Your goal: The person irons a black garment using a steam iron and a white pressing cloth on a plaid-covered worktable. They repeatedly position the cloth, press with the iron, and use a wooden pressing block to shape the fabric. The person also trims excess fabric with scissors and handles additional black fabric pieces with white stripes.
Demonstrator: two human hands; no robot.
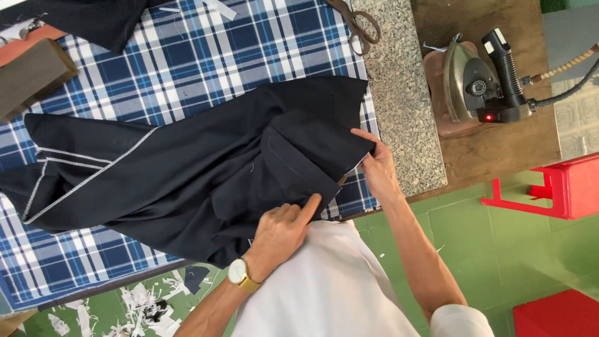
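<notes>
left hand presses flat, index out, on the dark garment at the worktop's near edge; right hand pinches its folded corner.

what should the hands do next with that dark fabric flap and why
Probably press the flap flat along its fold. The left hand pins the dark garment at the flap's lower corner, the right hand pinches its upper corner, and the edge between looks taut but not yet creased.

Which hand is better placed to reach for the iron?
Right, probably. The right hand pinches the dark fabric at the edge nearest the iron; the left hand presses the fold farther away.
</notes>
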